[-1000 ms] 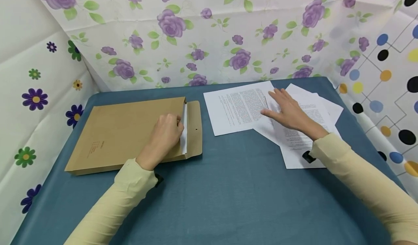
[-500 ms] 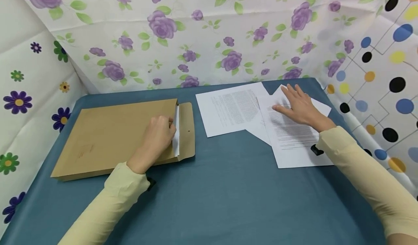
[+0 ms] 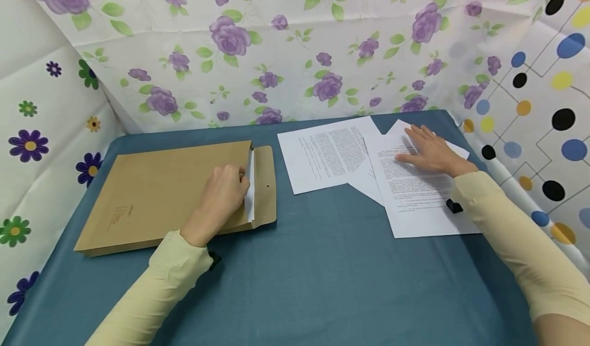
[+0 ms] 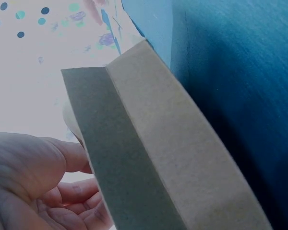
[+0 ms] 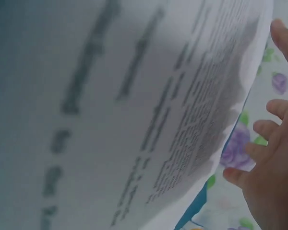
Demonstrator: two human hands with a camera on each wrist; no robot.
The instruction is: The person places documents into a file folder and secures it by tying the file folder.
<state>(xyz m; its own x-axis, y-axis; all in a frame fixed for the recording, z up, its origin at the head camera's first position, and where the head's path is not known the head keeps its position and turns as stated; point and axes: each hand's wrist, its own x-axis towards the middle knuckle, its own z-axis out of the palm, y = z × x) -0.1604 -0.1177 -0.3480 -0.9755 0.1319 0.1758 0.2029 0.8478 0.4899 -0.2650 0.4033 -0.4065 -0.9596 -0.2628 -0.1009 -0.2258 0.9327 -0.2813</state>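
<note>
While hidden overhead, left fingers point(image 4: 72, 196) curl wrist-side.

On the worktop point(image 3: 322, 284) we list: envelope point(image 3: 175, 192) at 9 o'clock, left hand point(image 3: 223, 192) resting on it; overlapping sheets point(image 3: 415, 202) at 2 o'clock, right hand point(image 3: 430, 151) lying on them.

On the blue table cover point(image 3: 322, 264) lie a tan envelope point(image 3: 170, 192) and white sheets point(image 3: 415, 197) bearing dark, seemingly black print; behind it, purple-rose backdrop point(image 3: 286, 49).
</note>
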